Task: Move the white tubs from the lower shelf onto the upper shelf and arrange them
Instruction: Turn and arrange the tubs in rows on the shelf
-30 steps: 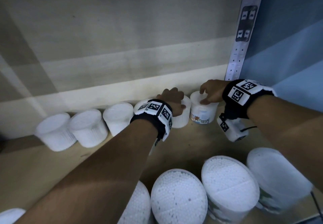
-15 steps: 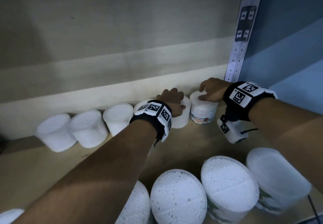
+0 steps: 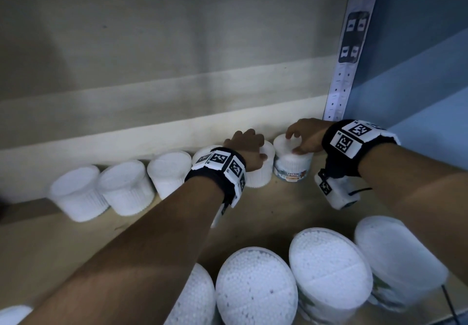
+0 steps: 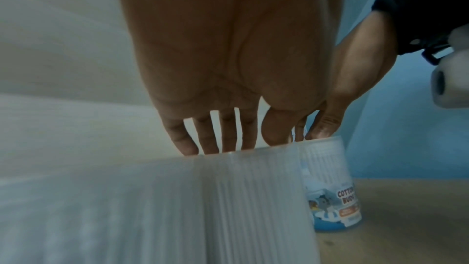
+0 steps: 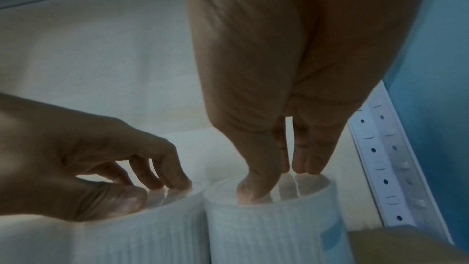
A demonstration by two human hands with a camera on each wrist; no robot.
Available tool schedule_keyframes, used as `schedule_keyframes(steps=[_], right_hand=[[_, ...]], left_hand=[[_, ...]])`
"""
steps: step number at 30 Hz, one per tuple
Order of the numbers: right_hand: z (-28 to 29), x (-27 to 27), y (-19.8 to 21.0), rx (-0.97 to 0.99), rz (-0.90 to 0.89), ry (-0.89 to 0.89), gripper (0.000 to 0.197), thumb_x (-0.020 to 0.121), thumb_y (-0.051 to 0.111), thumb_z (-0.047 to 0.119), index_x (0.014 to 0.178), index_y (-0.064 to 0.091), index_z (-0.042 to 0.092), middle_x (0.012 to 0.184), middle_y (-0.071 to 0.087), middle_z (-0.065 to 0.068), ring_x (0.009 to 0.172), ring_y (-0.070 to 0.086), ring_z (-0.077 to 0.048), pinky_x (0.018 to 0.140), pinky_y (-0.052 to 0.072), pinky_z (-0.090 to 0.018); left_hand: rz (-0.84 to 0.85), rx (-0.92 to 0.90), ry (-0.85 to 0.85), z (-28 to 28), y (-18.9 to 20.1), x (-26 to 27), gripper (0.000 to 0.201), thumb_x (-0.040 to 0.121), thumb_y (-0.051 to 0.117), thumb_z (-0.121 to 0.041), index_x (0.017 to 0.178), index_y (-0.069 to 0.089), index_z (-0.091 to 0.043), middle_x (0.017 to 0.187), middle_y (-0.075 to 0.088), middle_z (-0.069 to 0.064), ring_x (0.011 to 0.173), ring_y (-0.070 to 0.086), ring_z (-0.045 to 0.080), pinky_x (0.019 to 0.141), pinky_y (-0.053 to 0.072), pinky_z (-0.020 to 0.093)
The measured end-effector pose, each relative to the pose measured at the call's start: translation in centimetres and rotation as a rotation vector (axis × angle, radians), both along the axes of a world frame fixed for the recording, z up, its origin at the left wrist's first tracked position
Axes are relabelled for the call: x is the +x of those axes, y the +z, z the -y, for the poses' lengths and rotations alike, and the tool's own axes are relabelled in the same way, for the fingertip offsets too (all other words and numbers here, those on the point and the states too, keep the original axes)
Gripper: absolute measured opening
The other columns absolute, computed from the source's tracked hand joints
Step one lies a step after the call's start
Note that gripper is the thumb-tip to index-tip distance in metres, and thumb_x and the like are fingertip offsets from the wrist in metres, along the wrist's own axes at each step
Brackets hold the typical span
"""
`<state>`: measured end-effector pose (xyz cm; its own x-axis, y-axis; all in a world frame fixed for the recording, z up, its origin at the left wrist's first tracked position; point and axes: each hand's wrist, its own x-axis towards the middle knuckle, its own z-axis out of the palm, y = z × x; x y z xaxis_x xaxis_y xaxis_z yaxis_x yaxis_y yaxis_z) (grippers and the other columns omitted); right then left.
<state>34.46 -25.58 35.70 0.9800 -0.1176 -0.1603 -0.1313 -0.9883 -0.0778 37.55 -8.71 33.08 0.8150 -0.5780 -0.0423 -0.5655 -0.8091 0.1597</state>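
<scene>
turning slightly: labelled white cotton-bud tub (image 3: 292,162), right of centre, label now more frontward. right hand (image 3: 307,135) clamped on its lid; left hand (image 3: 249,147) gripping neighbouring plain tub (image 3: 260,170). arranging nearly settled.

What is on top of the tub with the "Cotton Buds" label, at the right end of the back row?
The right hand rests on the lid of the labelled tub, thumb and fingertips touching it. The hand covers part of the lid, so anything beneath it cannot be seen.
</scene>
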Motion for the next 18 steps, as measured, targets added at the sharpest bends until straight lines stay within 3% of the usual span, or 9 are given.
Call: schedule_keyframes(steps=[3,8,13,18], right_hand=[[0.15,-0.31,0.39,0.018,-0.011,0.029,0.051,0.087,0.067,0.017,0.135,0.051,0.016,0.139,0.048,-0.007,0.127,0.048,-0.023,0.099,0.04,-0.028],[0.44,-0.24,0.48,0.072,0.02,0.023,0.05,0.085,0.063,0.001,0.132,0.055,0.017,0.138,0.051,-0.005,0.127,0.049,-0.021,0.088,0.039,-0.022],[0.34,0.1,0.0,0.048,-0.008,-0.028,0.055,0.088,0.066,0.026,0.138,0.048,0.011,0.14,0.049,-0.008,0.127,0.049,-0.024,0.105,0.04,-0.031],[0.57,-0.18,0.04,0.059,-0.009,-0.009,0.055,0.088,0.067,0.024,0.138,0.048,0.012,0.14,0.048,-0.009,0.129,0.047,-0.024,0.105,0.038,-0.031]], left_hand=[[-0.003,-0.008,0.004,-0.05,0.0,0.04,0.04,0.094,0.049,-0.035,0.13,0.046,-0.017,0.131,0.043,0.005,0.126,0.037,0.029,0.101,0.038,0.045],[0.004,-0.016,0.003,-0.08,-0.13,0.04,0.04,0.093,0.049,-0.035,0.129,0.047,-0.017,0.13,0.044,0.005,0.126,0.038,0.029,0.101,0.038,0.045],[-0.003,-0.022,0.002,-0.07,-0.09,0.14,0.04,0.093,0.05,-0.035,0.129,0.047,-0.017,0.132,0.043,0.006,0.127,0.037,0.029,0.1,0.037,0.044],[0.003,-0.027,0.002,-0.04,-0.21,0.23,0.039,0.093,0.05,-0.036,0.128,0.048,-0.017,0.131,0.044,0.006,0.127,0.038,0.029,0.1,0.037,0.044]])
